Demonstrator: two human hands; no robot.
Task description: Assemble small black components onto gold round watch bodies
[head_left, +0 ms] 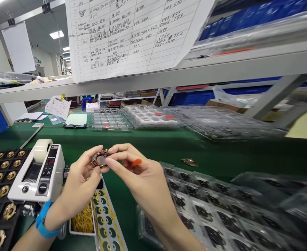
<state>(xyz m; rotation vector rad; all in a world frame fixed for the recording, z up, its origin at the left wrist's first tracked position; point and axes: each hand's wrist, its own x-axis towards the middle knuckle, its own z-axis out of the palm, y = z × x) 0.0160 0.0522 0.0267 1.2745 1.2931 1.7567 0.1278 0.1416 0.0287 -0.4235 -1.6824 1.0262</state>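
My left hand (84, 170), wearing a blue wristband, is closed around the rim of a small round watch case (97, 161) with a metallic, gold-toned edge and a pale grey middle. The fingers of my right hand (135, 170) are pinched together at the case's right edge. Between them sticks out an orange tip (136, 162); what it belongs to is hidden in the hand. Below the hands lie a strip of yellow-edged sticker shapes (107, 221) and a white box (83, 233) of thin yellow pieces.
A white tape dispenser (49, 174) stands left of my hands, beside a black tray (2, 195) of round gold parts. At right, clear plastic trays (208, 205) hold dark parts. A loose round part (189, 162) lies behind them. A shelf beam (153, 75) crosses overhead.
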